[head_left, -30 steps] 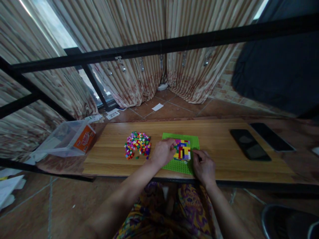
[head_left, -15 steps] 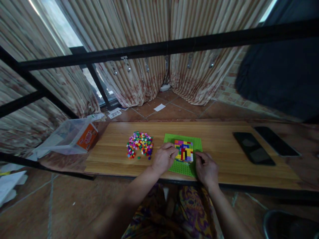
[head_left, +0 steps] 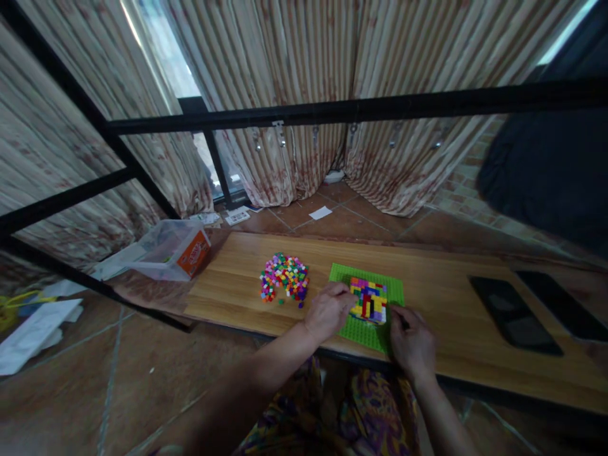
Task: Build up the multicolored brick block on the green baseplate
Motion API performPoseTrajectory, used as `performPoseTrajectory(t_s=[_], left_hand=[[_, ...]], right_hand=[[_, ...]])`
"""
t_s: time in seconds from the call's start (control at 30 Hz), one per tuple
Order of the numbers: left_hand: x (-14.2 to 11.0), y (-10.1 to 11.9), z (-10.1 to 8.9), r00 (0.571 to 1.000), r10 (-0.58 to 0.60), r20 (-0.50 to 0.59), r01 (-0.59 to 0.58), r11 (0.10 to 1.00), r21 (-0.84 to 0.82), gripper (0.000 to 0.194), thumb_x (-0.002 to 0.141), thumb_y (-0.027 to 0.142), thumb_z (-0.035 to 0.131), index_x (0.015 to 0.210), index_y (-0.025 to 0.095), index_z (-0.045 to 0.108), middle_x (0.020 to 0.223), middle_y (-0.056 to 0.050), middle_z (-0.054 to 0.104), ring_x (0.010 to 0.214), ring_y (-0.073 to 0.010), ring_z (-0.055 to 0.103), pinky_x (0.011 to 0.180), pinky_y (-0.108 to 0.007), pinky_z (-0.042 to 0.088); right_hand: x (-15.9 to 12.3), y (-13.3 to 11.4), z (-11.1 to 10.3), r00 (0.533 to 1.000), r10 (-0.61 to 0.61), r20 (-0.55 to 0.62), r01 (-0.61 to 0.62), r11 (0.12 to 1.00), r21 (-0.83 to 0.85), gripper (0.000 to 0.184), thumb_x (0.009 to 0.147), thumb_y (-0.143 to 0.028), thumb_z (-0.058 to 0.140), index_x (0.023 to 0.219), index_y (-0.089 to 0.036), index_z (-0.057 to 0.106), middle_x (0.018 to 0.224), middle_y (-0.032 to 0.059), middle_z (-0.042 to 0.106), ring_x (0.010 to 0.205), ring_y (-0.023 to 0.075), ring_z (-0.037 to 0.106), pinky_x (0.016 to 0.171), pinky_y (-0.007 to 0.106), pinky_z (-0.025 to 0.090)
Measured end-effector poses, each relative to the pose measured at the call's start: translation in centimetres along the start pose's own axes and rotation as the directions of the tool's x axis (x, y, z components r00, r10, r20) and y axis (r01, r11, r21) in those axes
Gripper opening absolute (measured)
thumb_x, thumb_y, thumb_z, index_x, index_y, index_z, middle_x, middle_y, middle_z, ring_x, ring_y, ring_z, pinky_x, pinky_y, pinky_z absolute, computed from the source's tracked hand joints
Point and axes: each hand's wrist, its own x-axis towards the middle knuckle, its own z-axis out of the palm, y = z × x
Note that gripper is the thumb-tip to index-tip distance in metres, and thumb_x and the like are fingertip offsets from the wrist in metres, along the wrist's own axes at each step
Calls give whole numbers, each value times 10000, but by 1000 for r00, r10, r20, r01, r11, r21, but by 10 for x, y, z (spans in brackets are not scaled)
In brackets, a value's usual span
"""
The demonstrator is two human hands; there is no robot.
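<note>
On tbl [head_left: 218, 294], L hand [head_left: 330, 310] by bricks [head_left: 368, 301]; orange label [head_left: 193, 253] illegible.

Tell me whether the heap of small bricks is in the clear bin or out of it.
Out: the heap of small bricks lies on the wooden table, between the clear bin and the green baseplate.

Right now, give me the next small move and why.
Probably press the block down with the left hand: its fingertips are at the block's left side, and the right hand is opposite, by the board. Whether either holds anything is unclear.
</note>
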Motion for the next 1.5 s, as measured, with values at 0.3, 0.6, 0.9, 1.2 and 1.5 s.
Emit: performPoseTrajectory(t_s=[0.3,0.6,0.9,1.2,1.5], left_hand=[[-36,-27,-27,929,-278,-243,298,953,48,231,904,174,507,1065,216,668,1043,-52,661,1008,-173,603,929,-315,505],[-28,-86,-74,801,-527,-283,598,715,363,175,863,213,559,947,190,710,1044,-93,677,1014,-216,610,957,-332,475],[-22,-89,-72,823,-520,-228,566,720,402,188,889,176,513,848,180,696,1004,-98,690,1046,-221,614,957,-330,468],[-20,-25,-55,895,-420,-152,432,900,55,125,889,177,526,963,217,619,879,-16,686,836,-165,645,772,-274,491],[3,15,-18,985,-173,-12,169,974,-152,87,879,184,568,856,228,639,861,17,678,863,-146,627,814,-269,466]], right_hand=[[-1,5,0,1000,4,11,-4,998,-57,427,858,-462,431,949,-163,723,949,123,707,795,257,644,696,357,472],[0,3,-1,1000,18,19,-16,996,-93,446,850,-461,418,960,-158,725,969,127,707,794,253,645,701,347,467],[-1,0,-1,999,27,18,-27,999,-40,424,862,-452,426,951,-156,717,953,125,708,796,245,649,696,334,475],[0,-2,-1,1000,5,-12,-5,1000,-14,421,865,-443,421,927,-154,721,930,122,702,762,228,641,697,335,477],[0,-5,0,1000,15,-11,-15,999,33,381,881,-407,436,941,-158,717,908,114,699,793,228,642,727,339,475]])
